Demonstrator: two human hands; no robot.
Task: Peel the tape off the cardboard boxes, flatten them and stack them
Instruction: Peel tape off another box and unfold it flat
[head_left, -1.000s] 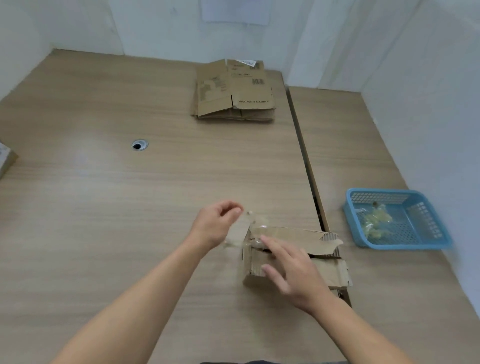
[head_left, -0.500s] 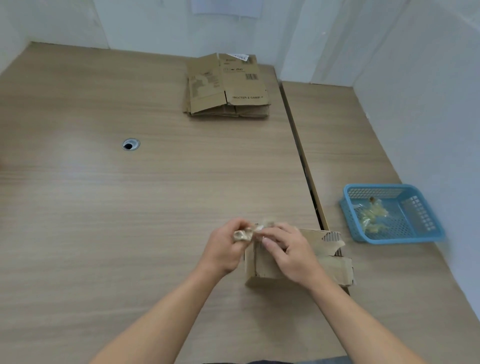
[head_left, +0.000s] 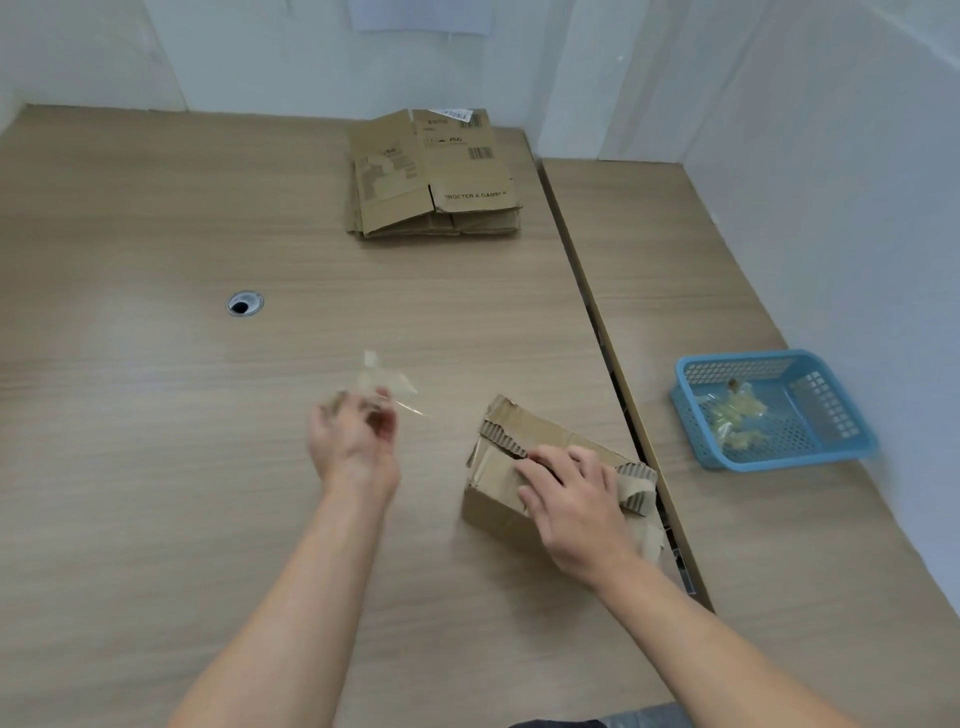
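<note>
Pinching a tape strip (head_left: 385, 387), the left hand (head_left: 354, 448) is held mid-frame above the desk (head_left: 156, 467); the cardboard box (head_left: 501, 480), at lower right beside the desk's seam (head_left: 597, 322), is pressed by straight fingers of the right hand (head_left: 577, 501).

My left hand (head_left: 353, 447) hovers mid-view, blurred, back toward me, fingers curled and pinching a tape (head_left: 387, 383) strip that sticks out toward 12 o'clock. My right hand (head_left: 574, 501) lies at its 3 o'clock, palm down, fingers stretched flat across the box (head_left: 491, 501) top. Both bare forearms reach in from 6 o'clock.
</note>
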